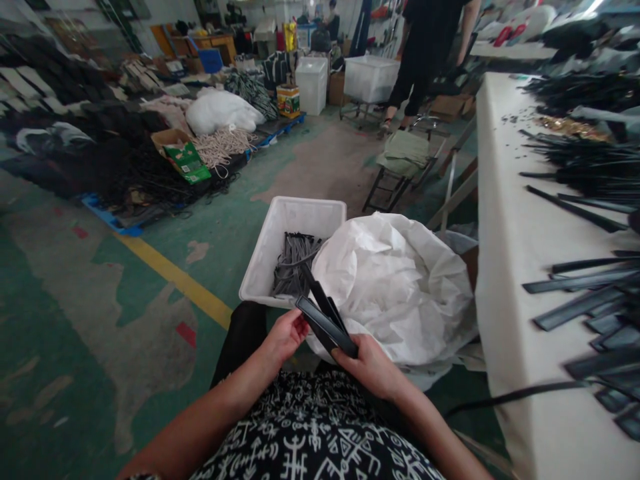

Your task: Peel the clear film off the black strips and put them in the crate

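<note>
Across my lap, my right hand (373, 363) is wrapped round the lower end of a few flat black straps (325, 323), which look like leather or a similar material. Their upper ends fan apart and point away from me. My left hand (287, 337) pinches the edge of the nearest strap close to its rounded end. Just beyond my hands stands a white plastic bin (257, 263), holding a bundle of thin grey and black strips (295, 260). A large white sack (395, 280) bulges beside the bin, close to my right hand.
On my right runs a cream-covered table (505, 267) with many black straps (580, 307) along it. A stool with folded cloth (405, 153) stands ahead, near a standing person (430, 47). Piled goods lie on blue pallets (117, 223) to the left.
</note>
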`<state>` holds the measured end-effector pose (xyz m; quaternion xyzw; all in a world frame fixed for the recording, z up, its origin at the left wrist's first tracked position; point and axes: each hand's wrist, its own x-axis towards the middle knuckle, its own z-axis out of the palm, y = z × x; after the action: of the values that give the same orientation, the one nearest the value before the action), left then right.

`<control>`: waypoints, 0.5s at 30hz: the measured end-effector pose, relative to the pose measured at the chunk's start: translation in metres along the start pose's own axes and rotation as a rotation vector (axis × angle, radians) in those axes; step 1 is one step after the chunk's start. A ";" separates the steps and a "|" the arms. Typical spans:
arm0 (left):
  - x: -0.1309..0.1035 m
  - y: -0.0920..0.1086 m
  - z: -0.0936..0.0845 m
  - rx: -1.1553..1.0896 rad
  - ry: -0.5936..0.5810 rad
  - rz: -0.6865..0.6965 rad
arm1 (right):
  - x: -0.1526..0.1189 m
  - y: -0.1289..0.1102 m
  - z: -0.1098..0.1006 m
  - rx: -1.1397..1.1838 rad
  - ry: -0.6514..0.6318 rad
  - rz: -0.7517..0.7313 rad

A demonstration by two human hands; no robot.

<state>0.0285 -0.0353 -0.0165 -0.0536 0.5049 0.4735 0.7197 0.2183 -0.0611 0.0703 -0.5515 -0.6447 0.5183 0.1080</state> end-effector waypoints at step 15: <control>-0.013 0.006 0.016 0.016 -0.049 0.102 | 0.023 0.006 0.005 0.066 0.008 0.059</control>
<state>0.0346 -0.0318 0.0038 -0.0104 0.4932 0.5066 0.7071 0.2096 -0.0460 0.0533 -0.5683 -0.6102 0.5402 0.1133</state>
